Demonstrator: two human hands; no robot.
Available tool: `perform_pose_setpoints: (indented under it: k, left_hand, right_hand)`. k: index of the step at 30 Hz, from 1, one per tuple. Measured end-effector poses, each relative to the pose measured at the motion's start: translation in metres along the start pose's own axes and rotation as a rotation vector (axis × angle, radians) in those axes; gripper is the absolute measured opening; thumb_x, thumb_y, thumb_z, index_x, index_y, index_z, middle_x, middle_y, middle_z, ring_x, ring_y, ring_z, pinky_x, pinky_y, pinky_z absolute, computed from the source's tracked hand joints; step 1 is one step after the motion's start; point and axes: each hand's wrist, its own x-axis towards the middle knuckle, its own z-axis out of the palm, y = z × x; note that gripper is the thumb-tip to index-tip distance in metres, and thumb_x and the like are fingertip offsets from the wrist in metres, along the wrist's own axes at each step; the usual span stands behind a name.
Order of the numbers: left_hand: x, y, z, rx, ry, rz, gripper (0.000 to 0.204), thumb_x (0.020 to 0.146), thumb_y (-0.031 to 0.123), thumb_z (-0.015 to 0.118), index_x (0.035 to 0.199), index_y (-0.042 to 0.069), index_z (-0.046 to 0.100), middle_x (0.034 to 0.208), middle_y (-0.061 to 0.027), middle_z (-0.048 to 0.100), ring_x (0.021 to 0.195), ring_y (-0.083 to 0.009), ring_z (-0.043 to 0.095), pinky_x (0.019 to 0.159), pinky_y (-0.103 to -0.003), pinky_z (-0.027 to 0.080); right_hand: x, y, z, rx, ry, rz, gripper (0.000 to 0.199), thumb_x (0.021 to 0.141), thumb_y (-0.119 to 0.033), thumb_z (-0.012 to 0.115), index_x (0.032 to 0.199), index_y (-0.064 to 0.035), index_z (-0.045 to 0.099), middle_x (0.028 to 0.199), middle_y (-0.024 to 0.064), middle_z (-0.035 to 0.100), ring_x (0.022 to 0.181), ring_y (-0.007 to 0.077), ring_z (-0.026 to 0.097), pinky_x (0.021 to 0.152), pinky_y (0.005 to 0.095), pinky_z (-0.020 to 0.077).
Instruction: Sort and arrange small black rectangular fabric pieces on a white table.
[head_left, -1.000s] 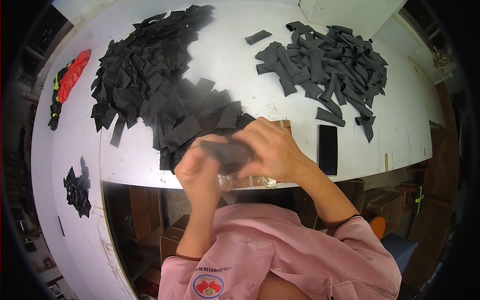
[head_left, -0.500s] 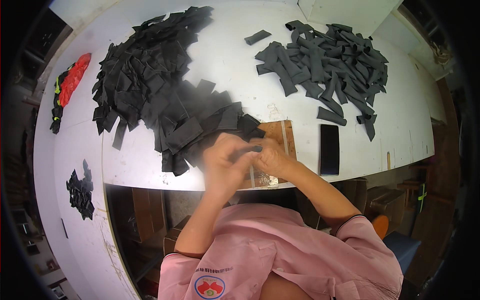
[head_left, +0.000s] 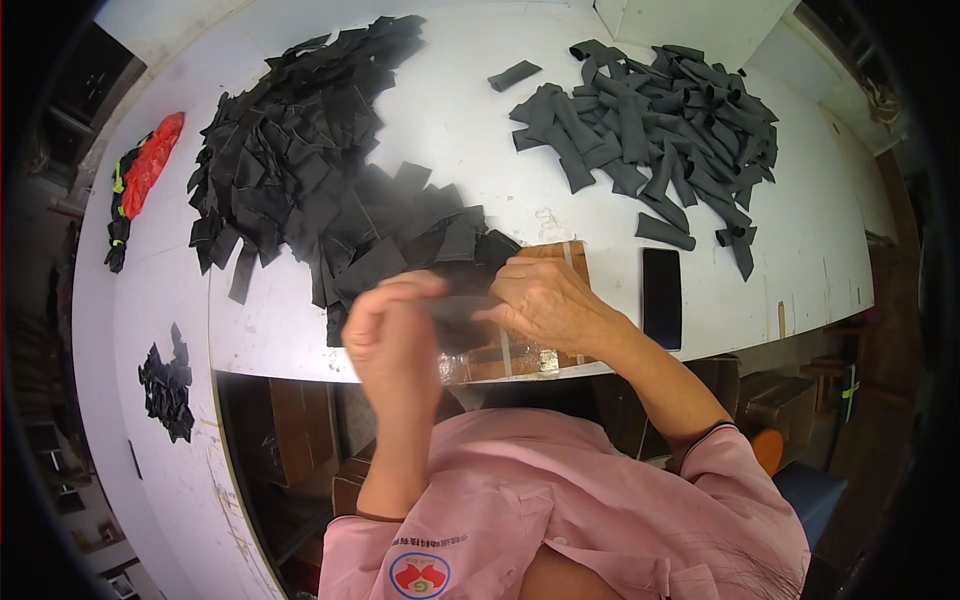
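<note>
A small dark grey fabric piece, blurred by motion, stretches between my two hands above the table's front edge. My right hand is closed, pinching its right end between thumb and fingers. At its other end, my left hand is curled and smeared, with its fingertips at the fabric. Right behind my hands lies a large heap of flat black fabric pieces, some with pale stitch lines. Across the table, at the far right, sits a pile of dark grey fabric tubes.
Brown cardboard with clear tape lies under my hands. A black phone is to the right. One lone tube lies apart at the back. On the left are a red plastic bag and a small black scrap heap.
My hands have moved apart, the left one going left. The fabric piece, mostly hidden in my fingers before, now shows stretched between them.
</note>
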Motion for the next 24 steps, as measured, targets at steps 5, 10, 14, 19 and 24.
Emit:
perform_pose_setpoints:
  k: [5, 10, 14, 19, 24]
  left_hand:
    - [-0.007, -0.009, -0.012, 0.088, 0.06, -0.064, 0.012, 0.08, 0.014, 0.056, 0.083, 0.002, 0.057, 0.085, -0.0111, 0.057, 0.086, -0.0205, 0.05, 0.082, -0.033, 0.037]
    - [-0.003, -0.005, -0.013, 0.177, -0.012, 0.017, 0.013, 0.081, 0.013, 0.056, 0.082, 0.0, 0.056, 0.084, -0.012, 0.058, 0.084, -0.0196, 0.051, 0.081, -0.031, 0.037]
    - [-0.01, -0.018, -0.014, 0.292, 0.146, -0.041, 0.008, 0.08, -0.002, 0.049, 0.08, -0.002, 0.057, 0.082, -0.0107, 0.06, 0.076, -0.0098, 0.053, 0.069, -0.023, 0.042]
    - [-0.045, -0.068, -0.041, 1.362, -0.006, 0.009, 0.034, 0.069, 0.012, 0.061, 0.098, -0.002, 0.049, 0.097, -0.0181, 0.051, 0.089, -0.0336, 0.048, 0.079, -0.039, 0.039]
    - [-0.061, -0.097, -0.056, 1.714, -0.13, 0.149, 0.035, 0.067, 0.011, 0.063, 0.097, 0.0, 0.05, 0.104, -0.0172, 0.048, 0.09, -0.0343, 0.046, 0.077, -0.039, 0.038]
  right_hand:
    - [-0.001, 0.004, 0.022, -0.007, -0.101, 0.016, 0.037, 0.076, -0.034, 0.055, 0.059, -0.0018, 0.056, 0.057, 0.0114, 0.053, 0.057, 0.0296, 0.054, 0.051, 0.0362, 0.041]
    - [-0.003, 0.0, 0.022, 0.03, 0.033, -0.035, 0.041, 0.077, -0.035, 0.054, 0.055, -0.0008, 0.055, 0.055, 0.0138, 0.054, 0.051, 0.0314, 0.053, 0.048, 0.038, 0.0406]
    - [-0.002, 0.001, 0.011, -0.066, -0.11, 0.053, 0.041, 0.077, -0.034, 0.056, 0.053, -0.0009, 0.054, 0.052, 0.0141, 0.053, 0.049, 0.0316, 0.053, 0.048, 0.0373, 0.0417]
    - [0.046, 0.016, -0.052, 1.017, 0.264, 0.348, 0.05, 0.088, -0.042, 0.035, 0.077, 0.0015, 0.056, 0.056, 0.0025, 0.052, 0.048, 0.0093, 0.047, 0.05, 0.021, 0.0405]
    - [-0.004, 0.033, -0.014, 0.886, 0.236, 0.705, 0.041, 0.089, -0.038, 0.037, 0.084, -0.0007, 0.055, 0.061, 0.0014, 0.052, 0.054, 0.0072, 0.048, 0.049, 0.0189, 0.0381]
